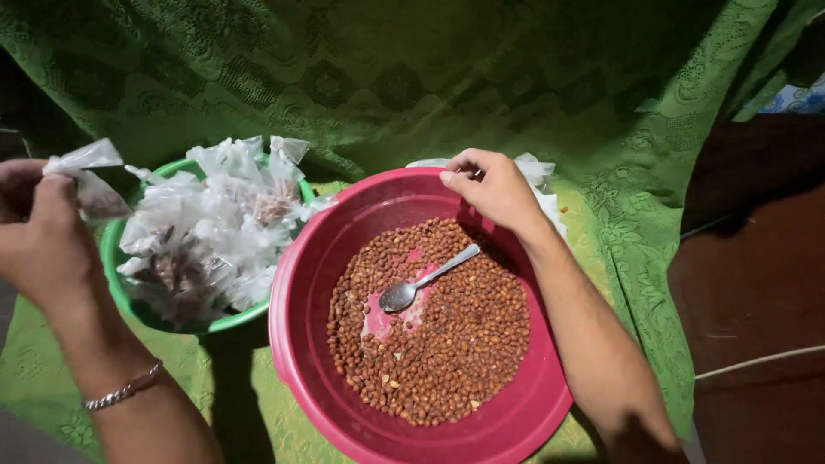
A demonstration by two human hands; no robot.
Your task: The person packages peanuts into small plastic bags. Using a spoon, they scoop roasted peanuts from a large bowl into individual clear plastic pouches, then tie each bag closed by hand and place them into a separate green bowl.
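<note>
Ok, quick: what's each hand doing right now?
Left hand: closed, pinching a small clear plastic bag.
Right hand: fingers curled on the round red plastic basin's far rim, holding nothing else.

Probably a home: a green lace cloth (387, 77) drapes beyond the hands, with plastic basins (292, 344) between them.

Small clear plastic bag (86, 176), crumpled, pinched up at far left above the green bowl's rim. Red basin (322, 258), round, upright on the green cloth, holds brown peanuts (455, 344) and a metal spoon (425, 279) lying bowl-down.
</note>
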